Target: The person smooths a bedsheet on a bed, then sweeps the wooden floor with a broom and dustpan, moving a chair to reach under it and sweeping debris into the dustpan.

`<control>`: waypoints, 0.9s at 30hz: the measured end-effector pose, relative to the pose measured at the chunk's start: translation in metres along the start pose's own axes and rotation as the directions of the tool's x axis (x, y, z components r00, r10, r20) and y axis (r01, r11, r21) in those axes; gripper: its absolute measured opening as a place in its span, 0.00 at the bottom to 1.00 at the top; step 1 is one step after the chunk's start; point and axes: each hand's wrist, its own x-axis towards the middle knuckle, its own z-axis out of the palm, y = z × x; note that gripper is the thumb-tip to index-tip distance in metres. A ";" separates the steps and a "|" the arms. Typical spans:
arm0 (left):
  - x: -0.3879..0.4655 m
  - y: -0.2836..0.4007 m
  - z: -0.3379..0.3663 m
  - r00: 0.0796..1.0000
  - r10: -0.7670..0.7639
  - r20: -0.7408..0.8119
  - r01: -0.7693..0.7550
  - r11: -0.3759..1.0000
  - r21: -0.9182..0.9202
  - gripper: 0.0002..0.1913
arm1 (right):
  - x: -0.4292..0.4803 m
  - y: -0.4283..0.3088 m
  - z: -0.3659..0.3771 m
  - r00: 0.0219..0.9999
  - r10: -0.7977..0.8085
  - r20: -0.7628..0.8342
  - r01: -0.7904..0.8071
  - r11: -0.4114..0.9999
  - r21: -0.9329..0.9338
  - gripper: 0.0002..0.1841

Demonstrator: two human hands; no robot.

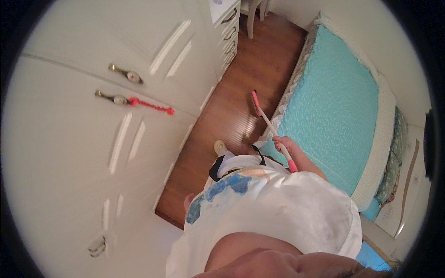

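My right hand is closed around the pale handle of a long-handled floor tool, a broom or mop. Its pink head is down at the wooden floor near the bed's side. The handle's pink end reaches back to my white shirt. Only a small part of my left hand shows past the shirt's left edge; its fingers are mostly hidden. A pale shoe stands on the floor ahead of me.
White wardrobe doors line the left, with a red braided cord hanging from one handle. Beyond them stand a drawer unit and a chair leg. A bed with a turquoise cover runs along the right.
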 end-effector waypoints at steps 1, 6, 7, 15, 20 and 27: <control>0.016 0.009 -0.009 0.999 0.029 0.018 -0.029 0.999 0.033 0.10 | -0.001 -0.004 0.004 1.000 -0.002 0.006 0.002 0.999 0.046 0.07; 0.100 0.062 -0.048 0.959 0.270 0.091 -0.284 0.930 0.234 0.11 | -0.023 -0.022 0.040 0.991 -0.104 -0.083 0.115 0.982 0.150 0.08; 0.118 0.077 -0.054 0.941 0.324 0.101 -0.339 0.905 0.258 0.11 | -0.025 -0.022 0.043 0.988 -0.124 -0.091 0.137 0.980 0.145 0.08; 0.185 0.348 -0.069 0.860 0.447 0.248 -0.491 0.855 0.163 0.14 | -0.031 -0.044 0.029 0.956 -0.196 -0.218 0.225 0.968 0.116 0.10; 0.219 0.419 -0.032 0.816 0.498 0.295 -0.558 0.811 0.177 0.13 | 0.006 -0.103 0.013 0.973 -0.187 -0.134 0.217 0.940 0.264 0.10; 0.245 0.493 0.024 0.801 0.416 0.430 -0.543 0.808 0.228 0.11 | 0.020 -0.206 -0.020 0.946 -0.286 -0.154 0.312 0.930 0.194 0.09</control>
